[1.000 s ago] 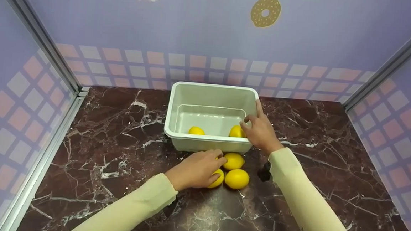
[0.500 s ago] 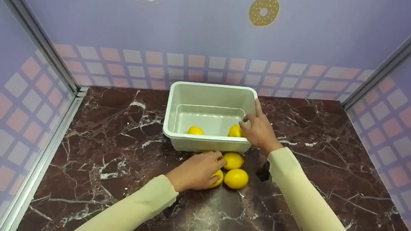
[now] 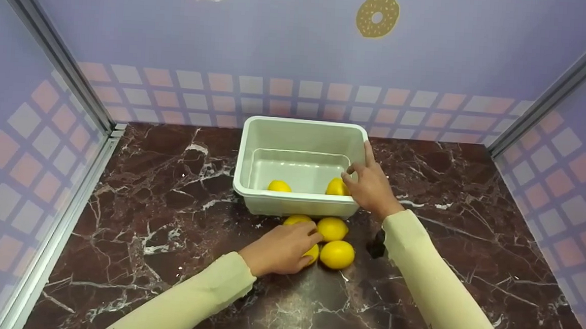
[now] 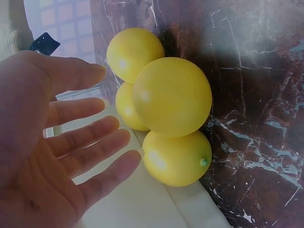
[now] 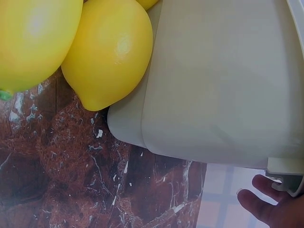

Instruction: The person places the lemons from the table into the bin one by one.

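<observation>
Left hand (image 3: pixel 282 246) has slid slightly toward lower frame, baring more of the far-left lemon (image 3: pixel 297 219) just in front of the white tub (image 3: pixel 301 197). Its fingers: spread, clamped on nothing. Four lemons on bench (image 3: pixel 164 278), centre frame; two inside tub. Right hand (image 3: pixel 374 187) holds tub's right rim, fingers either side. Likely mid-pickup; next move calls for curling round one lemon. Near-left lemon (image 3: pixel 313 252) half hidden; left-hand contact unclear.

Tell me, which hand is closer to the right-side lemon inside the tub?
Right. The right hand is at the tub's right rim, just beside that lemon. The left hand is farther off, outside the tub, by the lemons on the table.
</observation>
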`<state>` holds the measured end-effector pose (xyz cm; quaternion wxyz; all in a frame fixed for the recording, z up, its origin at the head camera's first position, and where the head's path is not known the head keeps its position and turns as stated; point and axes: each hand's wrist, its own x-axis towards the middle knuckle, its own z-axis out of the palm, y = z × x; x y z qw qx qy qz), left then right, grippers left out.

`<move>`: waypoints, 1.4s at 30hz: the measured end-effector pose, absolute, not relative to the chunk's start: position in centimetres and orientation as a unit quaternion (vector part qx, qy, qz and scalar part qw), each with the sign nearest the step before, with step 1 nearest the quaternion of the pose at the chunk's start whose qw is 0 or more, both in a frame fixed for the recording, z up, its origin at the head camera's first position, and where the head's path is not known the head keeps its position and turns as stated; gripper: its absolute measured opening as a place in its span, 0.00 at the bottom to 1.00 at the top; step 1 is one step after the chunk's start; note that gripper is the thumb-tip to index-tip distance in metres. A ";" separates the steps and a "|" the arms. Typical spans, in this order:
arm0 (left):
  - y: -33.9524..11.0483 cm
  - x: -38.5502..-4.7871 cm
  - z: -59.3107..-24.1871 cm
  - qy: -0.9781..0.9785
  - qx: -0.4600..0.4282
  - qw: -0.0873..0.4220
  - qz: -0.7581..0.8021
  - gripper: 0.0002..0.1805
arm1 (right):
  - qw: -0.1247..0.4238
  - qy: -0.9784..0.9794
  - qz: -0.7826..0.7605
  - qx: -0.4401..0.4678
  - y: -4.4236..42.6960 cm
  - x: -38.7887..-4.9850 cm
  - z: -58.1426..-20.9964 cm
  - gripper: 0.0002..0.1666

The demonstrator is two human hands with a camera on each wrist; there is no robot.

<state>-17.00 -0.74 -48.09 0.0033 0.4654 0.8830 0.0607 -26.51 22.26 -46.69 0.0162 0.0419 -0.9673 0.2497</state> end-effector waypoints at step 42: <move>-0.4 -17.1 -50.1 0.882 0.466 -0.007 0.066 0.19 | 0.013 -0.970 0.241 0.043 22.4 -26.5 -46.6 0.19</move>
